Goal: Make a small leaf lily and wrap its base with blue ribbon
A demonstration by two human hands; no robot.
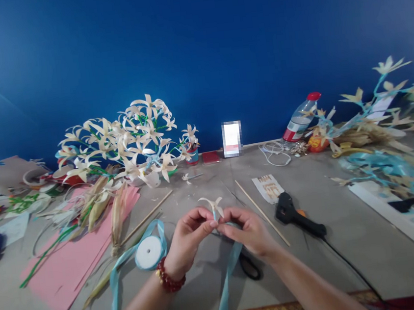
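A small cream-coloured craft flower (215, 205) with thin curling petals stands upright between my two hands at the middle of the table. My left hand (191, 235) pinches the flower's base from the left. Close against it, the fingers of my right hand (244, 227) are closed at the short stem, and a light blue ribbon (226, 283) hangs from them toward the table's front edge. My fingertips hide the stem itself. Left of my wrist lies a ribbon spool (148, 252) with a white face. Black scissors (250, 266), partly hidden, rest below my right hand.
A black glue gun (298, 217) with a trailing cord lies right, near a white power strip (395, 226). Thin sticks (263, 213) flank my hands. Pink paper (67, 268) and dried husks lie left. Finished flowers (128, 143) and a tilted bottle (297, 121) stand at the back.
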